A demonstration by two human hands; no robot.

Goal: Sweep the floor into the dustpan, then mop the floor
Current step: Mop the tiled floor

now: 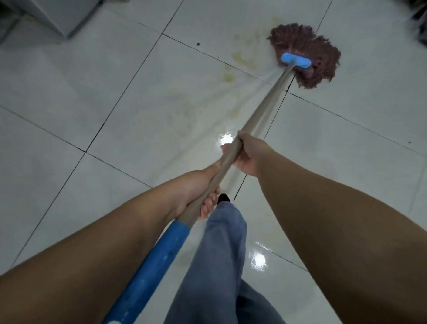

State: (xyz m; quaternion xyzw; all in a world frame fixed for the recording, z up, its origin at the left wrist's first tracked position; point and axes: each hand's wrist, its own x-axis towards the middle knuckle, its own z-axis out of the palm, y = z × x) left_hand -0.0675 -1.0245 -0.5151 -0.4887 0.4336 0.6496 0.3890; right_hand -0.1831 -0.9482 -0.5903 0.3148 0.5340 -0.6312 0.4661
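Your 2 hands are both wrapped around the mop handle [265,108]; your left hand [197,190] is nearer your body, fingers curled under the shaft just above the blue grip sleeve [151,264]; your right hand [249,153] is further along the shaft, fist closed around it, thumb side toward the mop end; the 2 hands sit close together on the handle, with a short bare stretch of shaft between them.

The handle runs from bottom left, between your forearms, up and to the right; it ends at the blue clamp [296,60], which rests on the reddish-brown mop head [305,56]; the mop head lies spread flat on the tiled floor [65,84], well ahead of both hands and toward your right; it sits across a dark grout line.

Yellowish smears [240,57] mark the tiles just left of the mop head, and fainter ones trail back toward your hands; wet glare spots show on the floor near your right hand and lower down by your leg.

Your leg in blue jeans [218,271] stands under the handle, a dark shoe tip [223,198] just below your left hand; a grey cabinet corner [60,8] sits top left; a dark object at top right is too blurred to identify.
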